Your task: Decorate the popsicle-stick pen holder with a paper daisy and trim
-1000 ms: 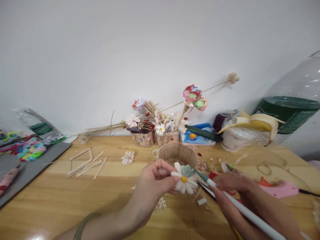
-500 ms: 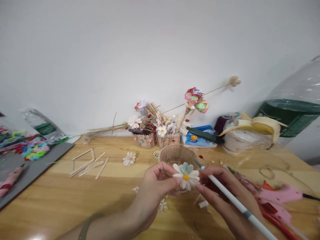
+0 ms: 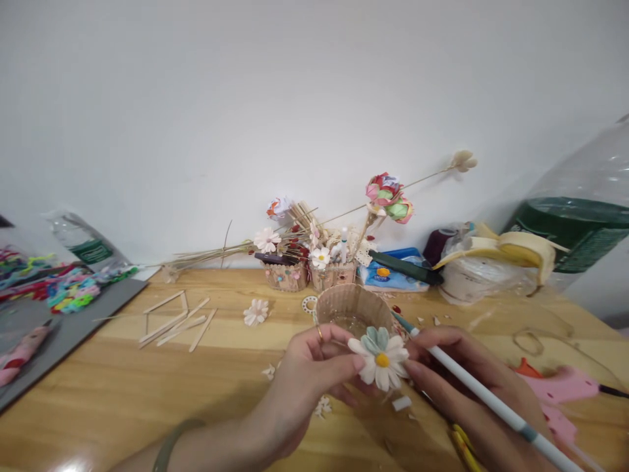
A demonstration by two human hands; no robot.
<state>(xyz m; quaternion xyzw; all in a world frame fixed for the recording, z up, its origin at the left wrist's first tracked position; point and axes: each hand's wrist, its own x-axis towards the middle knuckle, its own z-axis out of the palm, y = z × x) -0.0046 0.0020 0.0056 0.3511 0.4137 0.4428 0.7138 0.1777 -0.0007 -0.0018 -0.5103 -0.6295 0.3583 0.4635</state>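
A white flower [image 3: 391, 372] with a yellow centre and a few blue-green petals faces up between my hands. My left hand [image 3: 319, 370] pinches its left edge between thumb and fingers. On the other side, my right hand [image 3: 466, 380] holds a white pen [image 3: 481, 393] with a blue-green tip, which points up and left above the flower's right side. The right fingertips touch the flower's right petals. Just behind the flower stands a round ribbed basket [image 3: 351, 305], its lower front hidden by my hands and the flower.
Wooden sticks [image 3: 162, 330] and a loose pale flower [image 3: 256, 313] lie on the left. Decorated pots [image 3: 285, 276] with flowers stand by the wall. A pink glue gun [image 3: 560, 387], banana peel [image 3: 531, 252] and large bottle [image 3: 565, 223] are at the right; a grey mat [image 3: 73, 334] is far left.
The flower and my hands have shifted slightly right and down, away from the basket. More blue-green petal area faces the camera, and yellow handles now show below my right hand.
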